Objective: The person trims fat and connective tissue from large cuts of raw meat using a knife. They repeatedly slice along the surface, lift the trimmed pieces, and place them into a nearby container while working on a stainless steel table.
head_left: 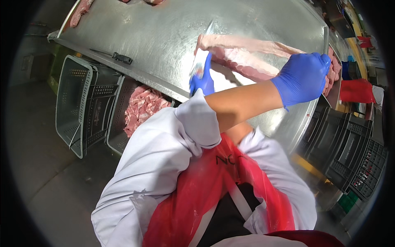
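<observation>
My forearms cross, so my left hand [303, 78] is on the right side of the view and my right hand [204, 78] on the left. Both wear blue gloves. The left hand is closed in a fist on the right end of a long piece of raw meat [242, 61], which has a pale fatty strip along its far edge. In the right hand is a knife [210, 28], partly blurred. Its bright blade points away from me at the meat's left end, and part of it is hidden there. The handle is mostly covered by the glove.
The metal table [156, 37] holds a second knife [119, 57] near its left edge and more meat [81, 12] at the far left. Below stand a grey crate [74, 107] and another with meat pieces [144, 107]. Dark crates [341, 148] are stacked at right, near further meat [332, 72].
</observation>
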Demonstrator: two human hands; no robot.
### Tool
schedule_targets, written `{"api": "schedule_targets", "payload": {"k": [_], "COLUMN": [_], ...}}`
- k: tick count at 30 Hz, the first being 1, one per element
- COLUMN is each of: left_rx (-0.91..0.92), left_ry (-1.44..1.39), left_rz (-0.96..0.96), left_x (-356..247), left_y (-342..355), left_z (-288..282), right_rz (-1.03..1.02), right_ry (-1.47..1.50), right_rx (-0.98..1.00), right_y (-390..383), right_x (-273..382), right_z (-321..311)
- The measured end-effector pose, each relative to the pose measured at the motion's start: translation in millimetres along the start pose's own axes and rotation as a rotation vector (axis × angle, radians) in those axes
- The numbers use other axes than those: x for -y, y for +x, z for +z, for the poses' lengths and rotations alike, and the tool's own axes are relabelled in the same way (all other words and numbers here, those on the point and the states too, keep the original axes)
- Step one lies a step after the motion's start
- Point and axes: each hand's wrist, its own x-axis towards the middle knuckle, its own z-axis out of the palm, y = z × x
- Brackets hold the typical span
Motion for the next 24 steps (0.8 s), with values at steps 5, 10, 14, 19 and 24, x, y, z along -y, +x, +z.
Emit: {"api": "schedule_targets", "payload": {"k": [5, 10, 14, 19, 24], "left_rx": [0.086, 0.223, 0.438, 0.726, 0.721], "left_ry": [-0.003, 0.145, 0.157, 0.518, 0.583], "left_rz": [0.138, 0.066, -0.074, -0.522, -0.715], "left_x": [-45.1, -100.2, -27.8, 110.1, 100.1], "left_y": [38.5, 56.1, 6.6, -198.5, -293.0], "left_z": [36.8, 53.8, 10.4, -41.2, -66.7], "right_rz": [0.268, -0.791, 0.28, 0.582, 0.264], "right_ry": [0.244, -0.629, -0.818, -0.358, -0.366], "right_rx": [0.293, 0.501, 0.666, 0.558, 0.25], "right_y": [-14.6, -32.2, -136.8, -237.6, -263.4], "right_x": [24.4, 45.9, 90.1, 70.3, 84.3], "right_z": [-20.6, -97.6, -207.8, -414.3, -455.6]}}
